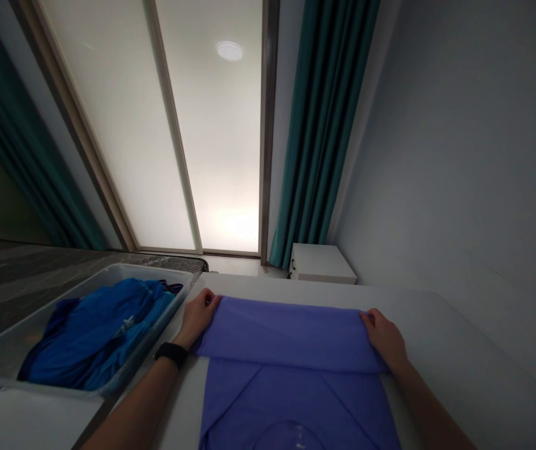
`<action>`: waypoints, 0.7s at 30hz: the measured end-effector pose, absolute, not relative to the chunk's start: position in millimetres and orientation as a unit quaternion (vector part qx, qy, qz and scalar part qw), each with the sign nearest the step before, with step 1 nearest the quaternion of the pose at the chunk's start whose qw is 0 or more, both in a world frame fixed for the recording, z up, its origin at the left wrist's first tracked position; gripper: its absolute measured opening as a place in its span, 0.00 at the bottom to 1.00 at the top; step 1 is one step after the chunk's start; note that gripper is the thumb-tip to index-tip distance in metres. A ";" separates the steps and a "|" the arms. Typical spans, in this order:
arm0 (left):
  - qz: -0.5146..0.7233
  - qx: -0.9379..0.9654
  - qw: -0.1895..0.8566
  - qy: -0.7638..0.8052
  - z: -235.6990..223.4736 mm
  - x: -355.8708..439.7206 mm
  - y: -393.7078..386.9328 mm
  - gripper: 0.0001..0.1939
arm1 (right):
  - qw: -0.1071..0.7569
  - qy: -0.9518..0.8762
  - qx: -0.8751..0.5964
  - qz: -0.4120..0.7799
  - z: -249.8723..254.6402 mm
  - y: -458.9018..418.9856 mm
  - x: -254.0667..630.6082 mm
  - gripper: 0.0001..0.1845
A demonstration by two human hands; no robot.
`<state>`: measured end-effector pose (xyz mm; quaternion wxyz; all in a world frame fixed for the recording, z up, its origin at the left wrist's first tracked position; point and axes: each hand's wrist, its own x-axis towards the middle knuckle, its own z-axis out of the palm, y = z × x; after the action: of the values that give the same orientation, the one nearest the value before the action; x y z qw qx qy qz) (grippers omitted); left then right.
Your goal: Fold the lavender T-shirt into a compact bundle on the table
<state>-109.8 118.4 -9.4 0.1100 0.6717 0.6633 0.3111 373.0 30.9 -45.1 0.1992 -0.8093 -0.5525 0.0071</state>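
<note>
A purple-blue shirt (296, 394) lies flat on the white table, its far part folded over in a wide band toward me. Near the bottom edge of the view a round neckline shows, with a small pale mark inside it. My left hand (198, 317), with a black band on the wrist, pinches the far left corner of the folded band. At the far right corner, my right hand (384, 337) grips the same fold between thumb and fingers. The near end of the shirt runs out of view.
Left of the table, a translucent plastic bin (122, 270) holds crumpled blue clothes (109, 325). The white table (418, 312) reaches the grey wall on the right. Beyond its far edge stands a white cabinet (322, 261), with teal curtains (328, 125) and frosted sliding doors (221, 144) behind.
</note>
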 end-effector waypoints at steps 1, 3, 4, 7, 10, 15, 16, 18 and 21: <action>0.306 0.670 0.107 0.668 -9.4 -109.4 118.8 0.13 | 0.182 -0.552 -0.813 0.000 -45.0 31.1 372.0 0.19; 0.300 0.670 0.106 0.671 -10.0 -109.1 119.6 0.13 | 0.152 -0.552 -0.820 -0.012 -44.0 30.9 370.3 0.19; 0.304 0.671 0.109 0.668 -10.5 -109.3 120.0 0.12 | 0.139 -0.552 -0.822 -0.017 -43.2 30.7 369.7 0.19; 0.353 0.661 0.147 0.646 -12.8 -111.9 120.9 0.13 | 0.115 -0.556 -0.823 -0.027 -40.7 29.5 367.9 0.19; 0.389 0.648 0.185 0.628 -14.2 -116.1 121.1 0.15 | 0.107 -0.560 -0.821 -0.031 -39.1 28.3 366.3 0.19; 0.410 0.648 0.199 0.611 -14.1 -120.9 123.2 0.14 | 0.107 -0.560 -0.821 -0.034 -40.1 27.5 366.0 0.19; 0.415 0.645 0.199 0.610 -14.0 -121.6 124.1 0.14 | 0.108 -0.561 -0.820 -0.034 -40.9 27.7 366.8 0.19; 0.424 0.639 0.198 0.611 -14.0 -122.7 125.6 0.13 | 0.114 -0.565 -0.817 -0.033 -43.1 28.8 369.1 0.19; 0.425 0.637 0.198 0.612 -14.5 -124.1 126.1 0.14 | 0.123 -0.566 -0.815 -0.029 -46.5 30.4 372.8 0.20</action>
<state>-124.1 126.1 -14.5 0.1978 0.6370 0.6117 0.4253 372.8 30.4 -46.5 0.1227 -0.8146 -0.5662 -0.0287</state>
